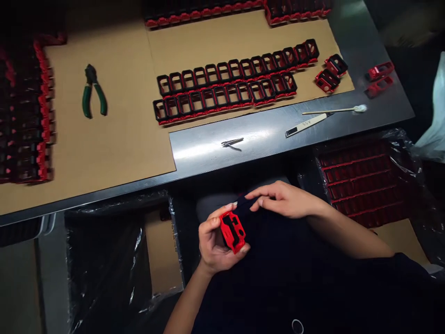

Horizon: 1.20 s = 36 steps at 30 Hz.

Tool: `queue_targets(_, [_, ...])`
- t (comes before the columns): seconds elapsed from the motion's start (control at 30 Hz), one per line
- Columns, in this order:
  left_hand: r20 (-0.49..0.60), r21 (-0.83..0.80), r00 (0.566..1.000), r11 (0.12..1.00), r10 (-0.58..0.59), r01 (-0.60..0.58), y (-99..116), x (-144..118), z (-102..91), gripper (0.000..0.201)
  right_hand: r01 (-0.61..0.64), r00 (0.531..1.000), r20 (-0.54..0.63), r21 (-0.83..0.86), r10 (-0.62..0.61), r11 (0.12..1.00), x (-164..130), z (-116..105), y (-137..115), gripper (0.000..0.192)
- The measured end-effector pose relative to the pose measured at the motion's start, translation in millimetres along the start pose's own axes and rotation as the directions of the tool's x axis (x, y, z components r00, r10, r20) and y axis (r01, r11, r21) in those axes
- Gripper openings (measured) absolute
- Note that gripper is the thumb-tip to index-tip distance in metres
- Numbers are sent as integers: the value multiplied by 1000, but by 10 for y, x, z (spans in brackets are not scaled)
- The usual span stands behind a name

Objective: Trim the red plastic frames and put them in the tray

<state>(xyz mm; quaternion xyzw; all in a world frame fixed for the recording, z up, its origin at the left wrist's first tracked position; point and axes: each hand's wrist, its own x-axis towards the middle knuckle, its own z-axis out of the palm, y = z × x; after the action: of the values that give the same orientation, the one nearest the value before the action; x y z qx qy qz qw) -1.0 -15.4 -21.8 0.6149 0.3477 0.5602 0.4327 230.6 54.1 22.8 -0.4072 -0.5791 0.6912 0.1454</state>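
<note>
- Red-and-black frame (232, 230), a small moulded plastic part, sits below the near edge of the steel table (264, 137), over the person's lap; no writing can be read on it.
- It looks bright red along its outer shell, with black showing in the openings of its face, and it is tilted with one corner toward the table.
- Left hand (213, 243) is clamped on the frame, the thumb along its upper edge and the fingers curled behind it.
- Right hand (283, 199) holds nothing; its fingers are loosely drawn together, the fingertips just beside the frame's upper corner and resting on dark cloth.
- Only one readable mark shows: a flat white strip (306, 124) near the table's right edge carries characters that read roughly "A55".
- A cotton-tipped stick (335, 110) lies just beyond that strip.
- Metal tweezers (232, 143) lie on bare steel near the near edge, at the middle.
- Two long rows of like frames (225, 90) stand on a cardboard sheet (114, 139), with a few loose ones toward the far right corner.
- Green-handled pliers (92, 92) lie on the cardboard toward the left edge.
- A plastic-lined box of red parts (365, 183) stands below the table's right end.
</note>
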Motion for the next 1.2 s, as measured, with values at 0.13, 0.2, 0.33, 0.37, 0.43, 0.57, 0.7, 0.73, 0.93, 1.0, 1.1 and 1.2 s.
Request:
queue_targets(0.13, [-3,-214,971,948,-241,235,-46,-8,92,60,-167,979,181,445,94,880,4,155,183,43])
queue_targets(0.2, [8,-273,958,921,-287,278,-72,-14,121,59,-231,957,282,581,74,780,23,280,194,49])
queue_targets(0.33, [62,-374,927,853,-370,365,-85,-48,135,75,-194,971,232,653,50,732,67,408,145,46])
queue_targets(0.37, [76,-382,921,842,-382,380,-83,-58,130,80,-174,978,205,650,50,740,74,412,133,45])
queue_targets(0.43, [95,-368,922,847,-376,384,-78,-77,117,85,-142,985,165,641,45,754,78,408,119,43])
queue_targets(0.57, [87,-328,937,879,-338,347,-67,-95,102,82,-108,990,136,631,28,769,68,409,130,42])
queue_targets(0.7, [90,-332,941,881,-326,337,-48,-92,98,82,-127,990,127,617,62,777,59,421,153,45])
queue_targets(0.73, [92,-329,942,884,-322,334,-44,-89,95,82,-130,990,124,620,68,774,57,424,155,46])
queue_targets(0.93, [101,-289,950,905,-295,312,-34,-72,84,80,-125,990,128,663,53,738,57,450,173,41])
queue_targets(1.0, [98,-278,950,908,-298,313,-33,-70,87,80,-135,989,134,675,59,725,63,462,189,43])
queue_targets(1.1, [104,-282,951,908,-291,309,-38,-67,92,80,-143,987,147,690,56,710,69,473,212,46])
queue_targets(1.2, [100,-281,957,914,-274,291,-56,-64,93,81,-145,987,153,697,52,702,69,470,216,46])
